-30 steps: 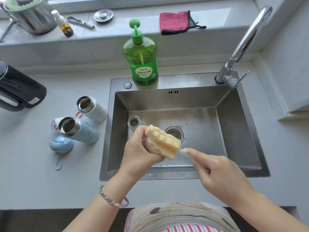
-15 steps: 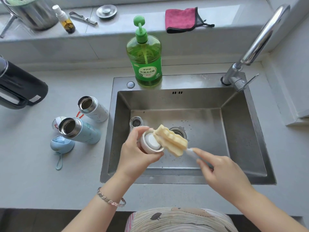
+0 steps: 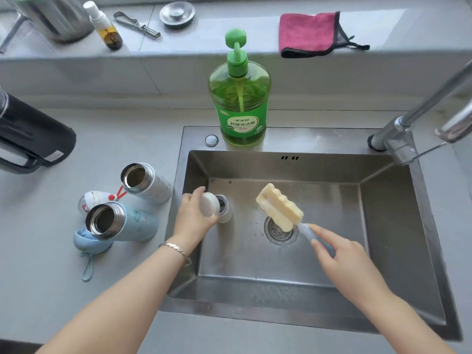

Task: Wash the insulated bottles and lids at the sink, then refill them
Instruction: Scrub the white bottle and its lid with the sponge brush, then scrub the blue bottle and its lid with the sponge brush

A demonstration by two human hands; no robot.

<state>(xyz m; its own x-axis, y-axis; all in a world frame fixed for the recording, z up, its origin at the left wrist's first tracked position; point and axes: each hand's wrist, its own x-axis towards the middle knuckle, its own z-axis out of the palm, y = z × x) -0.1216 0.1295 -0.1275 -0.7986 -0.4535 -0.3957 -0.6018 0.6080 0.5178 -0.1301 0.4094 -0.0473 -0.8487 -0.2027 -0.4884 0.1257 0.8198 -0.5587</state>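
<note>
The counter (image 3: 38, 251) carries two open bottles (image 3: 130, 222); a third bottle (image 3: 226, 213) stands at the left of the sink (image 3: 332, 167). The right grip (image 3: 342, 256) pinches the sponge brush (image 3: 279, 206) by its handle — the left grip (image 3: 192, 218) curls round the white lid (image 3: 210, 204) beside that bottle. Best keep it low, drips inside.

Colour rundown: the dish soap (image 3: 240, 103) is bright green all over with white lettering on the label. The cloth (image 3: 307, 33) is hot pink with black trim and a grey back. The sponge brush (image 3: 279, 206) has a pale yellow head and a light blue handle. The blue bottle (image 3: 135, 222) is baby blue with faint cloud outlines, the white bottle (image 3: 153, 186) has little grey marks, and the round lid (image 3: 210, 208) is plain white. Black kettle (image 3: 33, 134), steel-grey sink (image 3: 398, 226), light grey table (image 3: 38, 251).
</note>
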